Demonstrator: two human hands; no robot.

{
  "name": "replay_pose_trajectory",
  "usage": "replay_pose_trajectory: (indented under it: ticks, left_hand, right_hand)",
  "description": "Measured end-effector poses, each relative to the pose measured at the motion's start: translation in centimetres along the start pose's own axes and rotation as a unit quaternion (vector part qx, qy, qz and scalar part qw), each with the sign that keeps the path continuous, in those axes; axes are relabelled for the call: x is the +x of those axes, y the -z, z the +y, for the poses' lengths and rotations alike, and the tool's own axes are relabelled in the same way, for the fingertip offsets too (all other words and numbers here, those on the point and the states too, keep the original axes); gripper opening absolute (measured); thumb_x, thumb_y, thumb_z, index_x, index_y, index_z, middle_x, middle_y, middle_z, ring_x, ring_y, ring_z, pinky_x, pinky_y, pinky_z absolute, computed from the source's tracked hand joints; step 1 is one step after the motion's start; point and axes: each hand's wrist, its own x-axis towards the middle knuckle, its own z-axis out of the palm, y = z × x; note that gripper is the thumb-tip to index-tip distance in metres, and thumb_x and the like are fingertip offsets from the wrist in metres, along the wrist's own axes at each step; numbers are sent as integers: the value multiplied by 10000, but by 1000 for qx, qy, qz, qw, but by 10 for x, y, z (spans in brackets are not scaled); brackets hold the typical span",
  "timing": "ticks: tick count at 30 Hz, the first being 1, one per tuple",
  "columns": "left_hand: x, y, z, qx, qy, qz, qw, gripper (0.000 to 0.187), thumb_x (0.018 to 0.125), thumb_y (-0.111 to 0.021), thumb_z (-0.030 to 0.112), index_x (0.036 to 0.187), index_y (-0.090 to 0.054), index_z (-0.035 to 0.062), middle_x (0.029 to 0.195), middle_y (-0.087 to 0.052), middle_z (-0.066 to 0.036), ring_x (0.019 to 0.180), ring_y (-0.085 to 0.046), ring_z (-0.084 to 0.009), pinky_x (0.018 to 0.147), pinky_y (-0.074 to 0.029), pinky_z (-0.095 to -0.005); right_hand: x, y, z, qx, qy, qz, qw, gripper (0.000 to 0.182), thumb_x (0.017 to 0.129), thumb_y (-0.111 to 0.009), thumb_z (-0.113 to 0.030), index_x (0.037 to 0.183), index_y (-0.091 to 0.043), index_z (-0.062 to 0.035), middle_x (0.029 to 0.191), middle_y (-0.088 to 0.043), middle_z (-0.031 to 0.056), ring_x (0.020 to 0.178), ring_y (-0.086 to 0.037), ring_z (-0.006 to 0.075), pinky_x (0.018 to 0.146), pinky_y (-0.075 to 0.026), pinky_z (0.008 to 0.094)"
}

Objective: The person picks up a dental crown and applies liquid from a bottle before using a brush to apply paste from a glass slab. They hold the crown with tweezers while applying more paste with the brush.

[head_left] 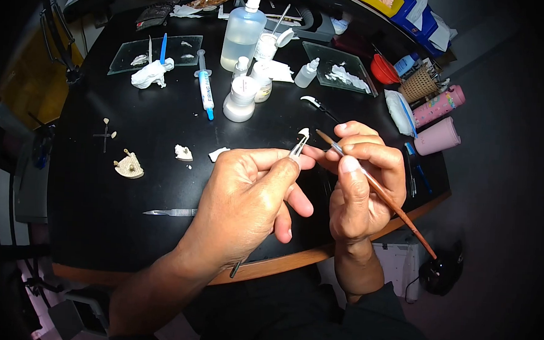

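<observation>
My left hand is closed around slim metal tweezers, whose rear end shows below the wrist. Their tips grip a small white tooth-shaped piece, like a dental crown. In my right hand is a fine-tipped brush with a reddish-brown handle, held like a pen. Its pointed bristles sit just to the right of the white piece, and the fingers of both hands meet below it. Under my left forearm lies a metal scalpel handle, partly hidden. Farther left rests a beige dental model section with metal pins.
A firing paste syringe, white jars and a large liquid bottle stand beyond my hands. Two glass slabs with white material lie at the back. A black-handled tool lies nearby; pink cups line the right edge.
</observation>
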Motion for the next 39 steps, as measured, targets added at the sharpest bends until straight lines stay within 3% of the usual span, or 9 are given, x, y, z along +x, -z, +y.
replay_pose_trajectory:
  ticks: [5, 23, 39]
  left_hand:
    - [0, 1, -1, 1, 1, -8, 1000, 345, 1008, -488, 199, 1129, -636, -88, 642, -624, -91, 372, -489, -64, 346, -344, -169]
    - [-1, 1, -1, 26, 1, -9, 1000, 366, 1014, -470, 217, 1153, -622, -84, 656, -623, -80, 381, -499, -55, 304, -306, -170]
    - [0, 1, -3, 18, -3, -4, 1000, 338, 1009, -481, 194, 1120, -633, -87, 648, -612, -90, 379, -497, -65, 340, -344, -174]
  right_hand:
    - [2, 3, 4, 2, 37, -8, 999, 137, 741, -618, 62, 878, -616, 52, 815, -627, 141, 921, -613, 282, 779, -508, 344]
    - [2, -1, 4, -34, 38, 13, 999, 155, 694, -610, 111, 834, -640, 51, 774, -638, 137, 882, -640, 275, 702, -521, 313]
    - [3, 0, 5, -39, 40, 1, 998, 149, 680, -609, 93, 819, -640, 50, 745, -644, 127, 841, -634, 264, 755, -519, 351]
